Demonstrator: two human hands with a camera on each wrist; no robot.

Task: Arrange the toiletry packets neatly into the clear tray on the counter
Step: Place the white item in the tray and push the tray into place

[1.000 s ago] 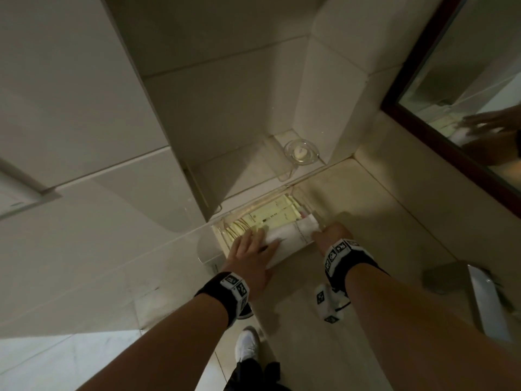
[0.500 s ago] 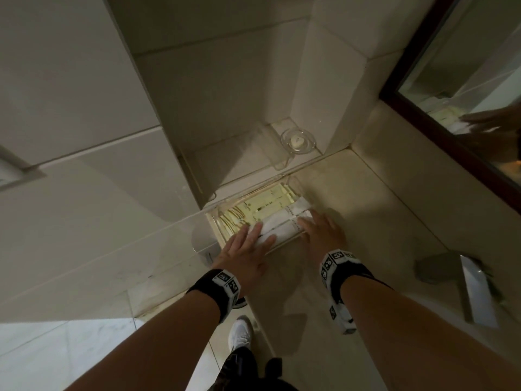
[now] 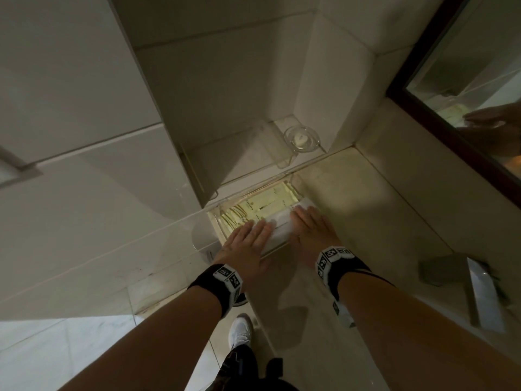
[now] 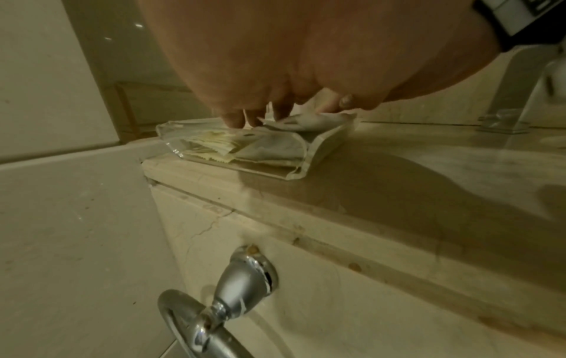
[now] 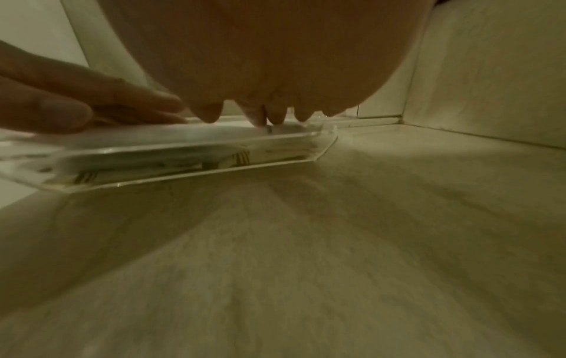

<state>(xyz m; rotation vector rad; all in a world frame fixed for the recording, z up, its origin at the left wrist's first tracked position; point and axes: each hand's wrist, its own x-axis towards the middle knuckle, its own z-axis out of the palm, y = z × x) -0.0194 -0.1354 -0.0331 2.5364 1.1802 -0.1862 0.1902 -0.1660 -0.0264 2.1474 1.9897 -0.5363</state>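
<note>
A clear tray [image 3: 217,218] [image 4: 324,145] [image 5: 190,167] sits at the left end of the beige counter [image 3: 366,210]. Pale yellow packets [image 3: 265,203] [image 4: 208,145] fill its far side. White packets [image 3: 282,231] [image 4: 309,121] lie on top along the near side. My left hand [image 3: 248,238] rests flat with straight fingers on the left part of the white packets. Flat beside it, my right hand [image 3: 308,225] presses their right part. In the right wrist view, straight fingertips [image 5: 275,118] touch the top of the stack.
A glass dish [image 3: 301,139] with a small white item stands on a recessed ledge behind the tray. A dark-framed mirror [image 3: 456,108] is at the right. A chrome tap [image 3: 485,292] stands on the counter's right. A chrome fitting [image 4: 233,290] juts from the counter's front.
My right hand has come from beside the tray's right end onto the white packets and lies flat on them. My left hand stays flat on the stack.
</note>
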